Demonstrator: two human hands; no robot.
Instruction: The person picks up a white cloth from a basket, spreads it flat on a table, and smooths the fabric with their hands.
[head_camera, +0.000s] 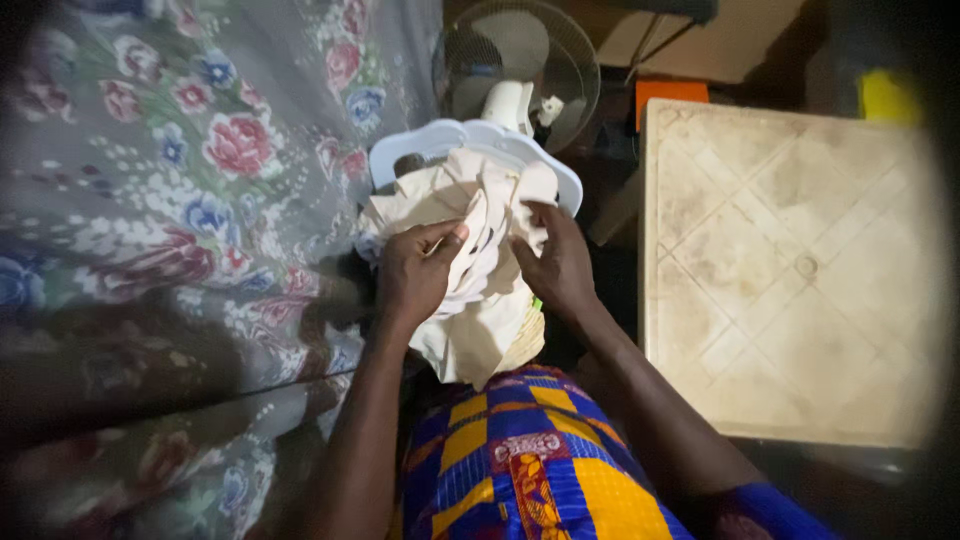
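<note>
on my left the bed (150, 200) under its flowered grey sheet runs close along my arm, so there is little room that side. my left hand (415, 275) is closed in a grip on a fold of the cream cloth (480, 300), which is bunched over the white plastic chair (420, 145) in front of my knees. my right hand (560, 265) pinches the cloth's upper edge, fingers curled in. i judge it best to pull the folds apart evenly, keeping the hem off the floor. a fan (520, 60) stands just behind the chair. right of me the pale tabletop (790, 270) edge sits near my forearm.
</note>
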